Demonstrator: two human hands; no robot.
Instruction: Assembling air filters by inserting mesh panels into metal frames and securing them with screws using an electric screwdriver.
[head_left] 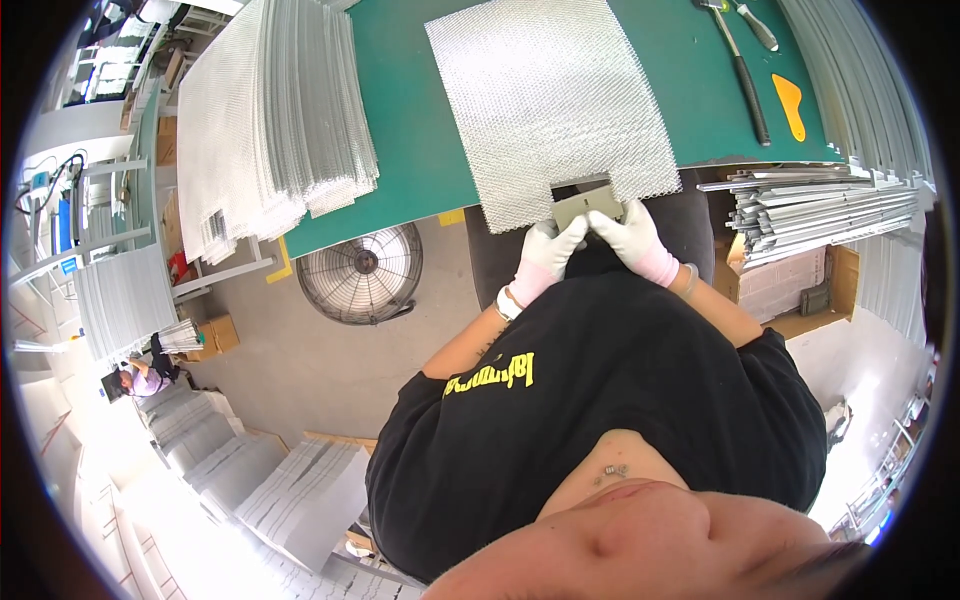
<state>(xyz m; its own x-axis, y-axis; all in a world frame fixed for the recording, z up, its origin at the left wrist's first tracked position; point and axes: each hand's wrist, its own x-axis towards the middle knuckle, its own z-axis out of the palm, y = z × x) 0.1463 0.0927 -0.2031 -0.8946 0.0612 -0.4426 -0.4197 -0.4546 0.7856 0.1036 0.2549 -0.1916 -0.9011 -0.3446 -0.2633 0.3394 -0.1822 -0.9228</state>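
Note:
My left hand (pixel 550 252) and my right hand (pixel 632 242) both wear white gloves with pink cuffs. They meet in front of me at the near edge of the table. Between them they grip a small, flat, grey-beige plate (pixel 582 205), with thumbs close together on top of it; the other fingers are mostly hidden beneath. Just beyond it lies a silver expanded-metal mesh sheet (pixel 550 100), whose near end overhangs the table edge and has a rectangular notch. The plate sits at that notch; whether it touches the mesh I cannot tell.
On the green table (pixel 400 110), a tall stack of mesh sheets (pixel 270 120) stands left. Farther right lie a black-handled hammer (pixel 748 95), a screwdriver (pixel 760 28) and a yellow scraper (pixel 789 105). Metal strips (pixel 825 215) are piled at right. A floor fan (pixel 362 270) stands left below.

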